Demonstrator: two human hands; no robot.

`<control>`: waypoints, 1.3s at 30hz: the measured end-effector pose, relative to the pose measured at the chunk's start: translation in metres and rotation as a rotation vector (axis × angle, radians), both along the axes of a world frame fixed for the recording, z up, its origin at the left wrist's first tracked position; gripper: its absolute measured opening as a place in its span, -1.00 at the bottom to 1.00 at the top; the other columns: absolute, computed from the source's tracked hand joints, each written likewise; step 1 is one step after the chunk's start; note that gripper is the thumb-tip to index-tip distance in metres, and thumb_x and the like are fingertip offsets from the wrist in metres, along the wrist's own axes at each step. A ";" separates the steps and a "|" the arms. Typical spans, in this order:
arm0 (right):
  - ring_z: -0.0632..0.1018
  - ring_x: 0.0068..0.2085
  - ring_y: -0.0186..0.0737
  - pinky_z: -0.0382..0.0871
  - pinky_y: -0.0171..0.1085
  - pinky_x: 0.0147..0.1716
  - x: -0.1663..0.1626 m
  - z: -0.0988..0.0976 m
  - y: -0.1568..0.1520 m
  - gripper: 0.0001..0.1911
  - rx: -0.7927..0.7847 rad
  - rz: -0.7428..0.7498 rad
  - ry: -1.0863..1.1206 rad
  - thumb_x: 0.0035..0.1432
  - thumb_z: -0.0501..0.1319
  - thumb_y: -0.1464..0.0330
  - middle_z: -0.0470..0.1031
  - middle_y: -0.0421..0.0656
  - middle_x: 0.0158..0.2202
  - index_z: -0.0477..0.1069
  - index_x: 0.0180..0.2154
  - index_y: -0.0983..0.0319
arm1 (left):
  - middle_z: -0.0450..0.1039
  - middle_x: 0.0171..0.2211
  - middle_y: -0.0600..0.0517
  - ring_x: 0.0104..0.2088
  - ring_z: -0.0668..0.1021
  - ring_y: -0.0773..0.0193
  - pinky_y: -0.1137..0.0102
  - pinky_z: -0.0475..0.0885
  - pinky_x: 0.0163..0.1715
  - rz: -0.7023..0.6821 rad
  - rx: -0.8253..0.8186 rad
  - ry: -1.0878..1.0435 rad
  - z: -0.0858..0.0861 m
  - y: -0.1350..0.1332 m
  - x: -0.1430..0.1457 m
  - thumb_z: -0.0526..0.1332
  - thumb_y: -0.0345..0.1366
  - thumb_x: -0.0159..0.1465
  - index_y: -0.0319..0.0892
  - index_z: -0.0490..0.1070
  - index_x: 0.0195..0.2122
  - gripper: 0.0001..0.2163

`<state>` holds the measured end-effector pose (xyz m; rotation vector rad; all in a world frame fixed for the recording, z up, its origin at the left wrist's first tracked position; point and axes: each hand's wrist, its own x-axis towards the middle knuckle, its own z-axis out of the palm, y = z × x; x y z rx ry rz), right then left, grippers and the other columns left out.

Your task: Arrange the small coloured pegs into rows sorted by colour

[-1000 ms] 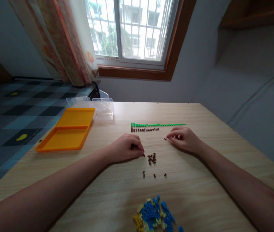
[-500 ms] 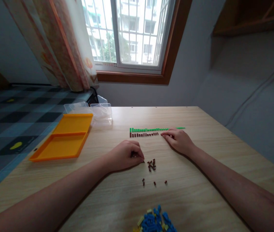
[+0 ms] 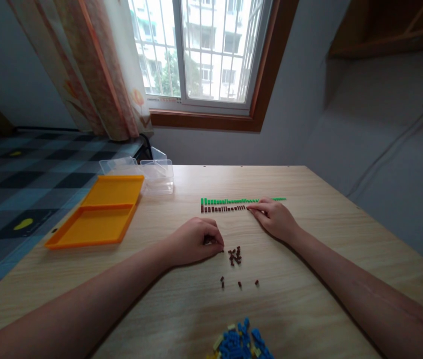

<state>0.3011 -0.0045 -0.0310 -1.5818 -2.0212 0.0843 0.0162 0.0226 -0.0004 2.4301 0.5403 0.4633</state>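
My right hand [image 3: 275, 218] is at the right end of a row of small brown toy bricks [image 3: 218, 209], its fingertips closed on a tiny brown brick [image 3: 247, 208]. Behind that row runs a line of green bricks [image 3: 214, 202], partly covered by the same hand. My left hand [image 3: 198, 242] rests on the table in a pinch, with a dark brown bit [image 3: 222, 251] just showing at its fingertips. Right beside it lies a small heap of loose brown bricks [image 3: 235, 256]. Several single brown bricks [image 3: 239, 284] are scattered nearer to me.
A pile of blue and pale yellow bricks [image 3: 235, 344] lies at the table's near edge. On the left sits an open orange case [image 3: 101, 227], with clear plastic boxes [image 3: 158, 182] behind it. A bed with a checked cover [image 3: 47, 169] adjoins the table [image 3: 308, 309].
My right hand has shifted slightly left, bringing the tiny brown brick up to the end of the brown row. My left hand has stayed nearly still.
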 end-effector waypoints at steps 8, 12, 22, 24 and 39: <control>0.49 -0.34 -0.22 0.32 -0.25 -0.33 0.001 -0.003 0.002 -0.71 0.013 0.005 0.033 0.33 0.13 0.30 0.51 -0.11 -0.32 0.62 -0.10 0.16 | 0.48 -0.42 0.07 -0.43 0.48 0.38 0.50 0.36 -0.41 0.002 0.004 -0.009 -0.001 0.000 0.000 0.27 -0.42 0.14 -0.15 0.58 -0.40 -0.91; 0.49 -0.34 -0.23 0.31 -0.26 -0.33 0.001 -0.003 0.002 -0.72 0.000 -0.007 0.015 0.33 0.14 0.29 0.51 -0.12 -0.29 0.62 -0.10 0.13 | 0.49 -0.42 0.06 -0.42 0.49 0.38 0.50 0.36 -0.40 0.007 -0.008 -0.022 0.000 -0.001 0.000 0.27 -0.44 0.14 -0.17 0.58 -0.39 -0.90; 0.45 -0.39 -0.24 0.33 -0.25 -0.38 -0.003 0.003 -0.008 -0.74 0.149 0.103 0.142 0.28 0.16 0.36 0.50 -0.08 -0.35 0.62 -0.14 0.22 | 0.50 -0.46 0.06 -0.43 0.46 0.38 0.49 0.32 -0.40 0.046 -0.017 -0.056 0.002 0.000 0.000 0.23 -0.41 0.18 -0.19 0.55 -0.40 -0.90; 0.44 -0.41 -0.27 0.32 -0.27 -0.43 -0.007 0.007 -0.015 -0.76 0.160 0.157 0.152 0.27 0.17 0.39 0.51 -0.08 -0.34 0.62 -0.15 0.23 | 0.48 -0.46 0.06 -0.43 0.44 0.38 0.49 0.31 -0.40 0.036 -0.023 -0.052 0.002 0.000 -0.001 0.24 -0.42 0.17 -0.20 0.55 -0.39 -0.91; 0.44 -0.38 -0.25 0.33 -0.24 -0.37 -0.047 0.023 -0.051 -0.78 0.113 0.566 0.082 0.23 0.15 0.40 0.45 -0.10 -0.36 0.59 -0.26 0.23 | 0.44 -0.40 0.06 -0.43 0.45 0.38 0.46 0.34 -0.38 0.002 0.101 0.055 0.004 -0.004 0.002 0.31 -0.38 0.14 -0.18 0.57 -0.39 -0.96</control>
